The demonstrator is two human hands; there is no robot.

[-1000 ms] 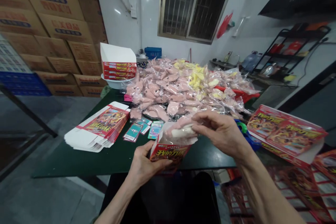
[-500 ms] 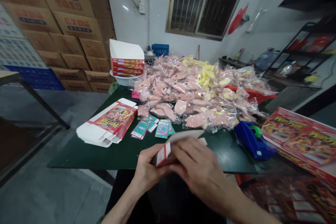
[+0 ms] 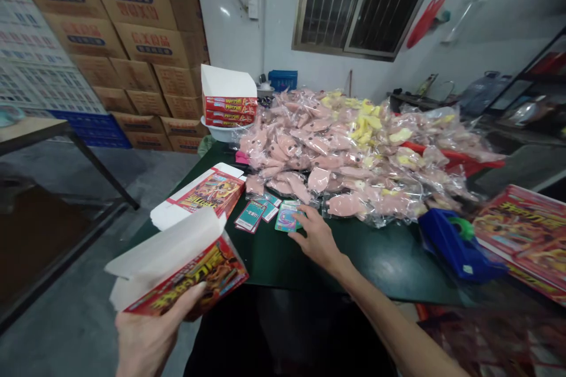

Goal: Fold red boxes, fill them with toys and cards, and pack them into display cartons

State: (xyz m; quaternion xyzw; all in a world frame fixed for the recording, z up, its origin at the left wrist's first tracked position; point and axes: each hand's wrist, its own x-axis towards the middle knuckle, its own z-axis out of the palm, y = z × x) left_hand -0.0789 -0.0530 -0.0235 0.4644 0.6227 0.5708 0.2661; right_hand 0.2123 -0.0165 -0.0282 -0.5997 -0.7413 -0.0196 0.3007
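My left hand is raised at the lower left, shut on a red printed carton whose white flaps stand open. My right hand is open over the green table, its fingertips at a teal printed card. Other small cards lie just to its left. Behind them rises a large heap of clear plastic bags holding pink and yellow soft pieces. A stack of flat printed cartons lies on the table's left side. Nothing is visible inside the held carton.
A blue tape dispenser stands on the table at right, beside large red printed sheets. A white bowl holds red cartons at the back. Stacked cardboard boxes fill the back left, and concrete floor lies to the left.
The carton has moved left and up in my left hand, with its flaps now wide open. My right hand has let go of it and moved forward to the cards. The view has turned.
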